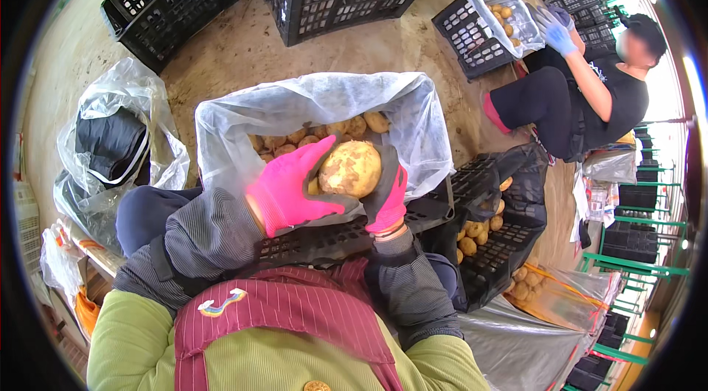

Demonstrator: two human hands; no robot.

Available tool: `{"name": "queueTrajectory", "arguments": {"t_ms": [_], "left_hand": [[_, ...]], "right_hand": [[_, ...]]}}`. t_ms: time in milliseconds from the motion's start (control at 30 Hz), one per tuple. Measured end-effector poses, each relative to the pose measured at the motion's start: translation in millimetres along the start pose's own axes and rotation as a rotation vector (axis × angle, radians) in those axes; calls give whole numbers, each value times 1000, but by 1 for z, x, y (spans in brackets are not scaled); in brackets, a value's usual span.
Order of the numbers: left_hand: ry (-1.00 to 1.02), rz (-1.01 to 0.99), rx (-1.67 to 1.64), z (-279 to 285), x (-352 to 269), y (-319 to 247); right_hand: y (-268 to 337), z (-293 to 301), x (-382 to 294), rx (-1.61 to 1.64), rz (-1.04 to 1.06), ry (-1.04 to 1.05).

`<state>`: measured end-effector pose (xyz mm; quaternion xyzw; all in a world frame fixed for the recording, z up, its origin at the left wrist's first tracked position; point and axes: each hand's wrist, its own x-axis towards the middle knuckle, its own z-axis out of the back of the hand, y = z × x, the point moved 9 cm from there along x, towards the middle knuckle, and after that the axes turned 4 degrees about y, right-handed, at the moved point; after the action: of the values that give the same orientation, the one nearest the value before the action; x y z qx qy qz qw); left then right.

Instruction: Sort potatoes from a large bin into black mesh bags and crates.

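Between my two gloved hands is a large round potato (350, 168) with brown patches on its skin. My left hand (298, 185), in a pink glove with dark palm and fingers, presses against its left side. On its right side my right hand (388, 186), gloved alike, also grips it. Both hands are above a black plastic crate lined with a translucent white sheet (326, 89). Smaller potatoes (357, 126) lie inside, partly hidden by my hands.
Stacked black crates (354, 9) stand beyond. At left is a clear plastic bag (127, 81) with black material inside. A black-lined crate (492, 258) with potatoes is at my right. Another person (597, 92) sits at upper right, gloved hands at a lined crate (475, 37).
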<state>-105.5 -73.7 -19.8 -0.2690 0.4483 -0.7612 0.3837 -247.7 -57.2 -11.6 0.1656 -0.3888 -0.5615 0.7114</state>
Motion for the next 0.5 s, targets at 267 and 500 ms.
{"name": "queueTrajectory", "arguments": {"t_ms": [267,500], "left_hand": [[50,-119,258,19,3,-24],[5,57,14,14,-3,4]], "right_hand": [[-44,-31,-13,779,-321,190],[23,-41,-5,1055,-305,276]]}}
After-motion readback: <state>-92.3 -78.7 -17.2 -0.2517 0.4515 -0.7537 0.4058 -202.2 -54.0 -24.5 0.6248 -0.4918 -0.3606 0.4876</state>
